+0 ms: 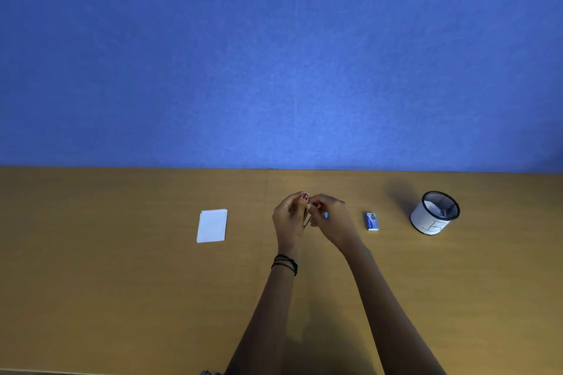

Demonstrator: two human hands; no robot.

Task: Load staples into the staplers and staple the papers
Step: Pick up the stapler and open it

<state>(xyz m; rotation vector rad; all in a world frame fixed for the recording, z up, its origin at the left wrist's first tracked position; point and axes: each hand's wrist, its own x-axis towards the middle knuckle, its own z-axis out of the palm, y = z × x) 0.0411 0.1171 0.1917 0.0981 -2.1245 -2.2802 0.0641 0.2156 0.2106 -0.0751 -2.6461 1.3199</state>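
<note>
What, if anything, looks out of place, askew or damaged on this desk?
Nothing stands out. The paper stack lies flat, edges slightly fanned; the staple box lies apart from the upright mesh cup. The left hand and right hand hold a small item, mostly hidden.

A single wide-angle view is given, taken from the person's head and aimed forward and slightly down. The upper half is filled by a blue wall (274,55) toward 12 o'clock; the tabletop (122,283) is seen close across the lower half. The forearms (274,313) are seen entering from 6 o'clock, with the left hand (289,218) and right hand (333,219) framed just below centre.
</note>
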